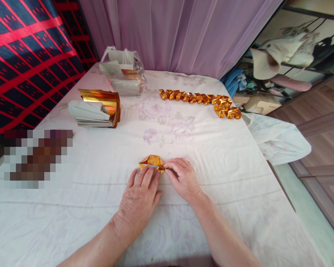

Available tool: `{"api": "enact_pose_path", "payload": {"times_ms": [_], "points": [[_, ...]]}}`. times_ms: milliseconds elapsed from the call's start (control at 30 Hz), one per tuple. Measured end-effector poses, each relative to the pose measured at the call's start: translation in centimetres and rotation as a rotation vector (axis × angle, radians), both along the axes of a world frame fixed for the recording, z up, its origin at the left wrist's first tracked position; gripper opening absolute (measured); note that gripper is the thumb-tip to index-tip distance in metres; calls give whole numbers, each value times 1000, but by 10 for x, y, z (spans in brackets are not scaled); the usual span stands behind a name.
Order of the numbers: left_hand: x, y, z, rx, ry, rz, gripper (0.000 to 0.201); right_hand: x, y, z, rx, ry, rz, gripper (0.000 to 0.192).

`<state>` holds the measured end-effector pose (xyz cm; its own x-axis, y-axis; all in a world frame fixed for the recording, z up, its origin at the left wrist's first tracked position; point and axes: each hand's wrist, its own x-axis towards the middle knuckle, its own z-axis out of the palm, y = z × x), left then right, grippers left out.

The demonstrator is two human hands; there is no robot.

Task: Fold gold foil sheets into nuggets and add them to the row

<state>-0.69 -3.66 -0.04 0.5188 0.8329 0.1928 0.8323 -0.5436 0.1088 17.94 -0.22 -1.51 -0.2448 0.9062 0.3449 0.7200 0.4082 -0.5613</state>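
A partly folded piece of gold foil paper (153, 160) lies on the table in front of me. My left hand (140, 191) rests palm down with its fingers stretched out, their tips pressing the paper's near edge. At the paper's right end, my right hand (185, 178) pinches the pointed corner between thumb and forefinger. Farther off at the right, a row of folded gold paper pieces (196, 98) stretches toward the table's right edge, with a few more just in front of its end. A bent stack of gold and white paper sheets (100, 109) stands at the left.
On the cloth-covered table (206, 148), a clear plastic bag (125, 72) of paper sits at the back. Blurred squares hide something at the left edge. A purple curtain (180, 33) hangs behind. Shelves with hats (284, 52) and a white bag (281, 137) flank the right side.
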Motion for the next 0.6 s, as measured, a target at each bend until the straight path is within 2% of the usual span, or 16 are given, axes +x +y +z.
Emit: {"api": "enact_pose_path", "payload": {"times_ms": [233,600], "points": [[2,1,6,-31,33,19,44,-3,-1,0,7,-31,-35,14],[3,1,6,-46,28,28,45,-7,0,1,14,-24,-66,15]]}}
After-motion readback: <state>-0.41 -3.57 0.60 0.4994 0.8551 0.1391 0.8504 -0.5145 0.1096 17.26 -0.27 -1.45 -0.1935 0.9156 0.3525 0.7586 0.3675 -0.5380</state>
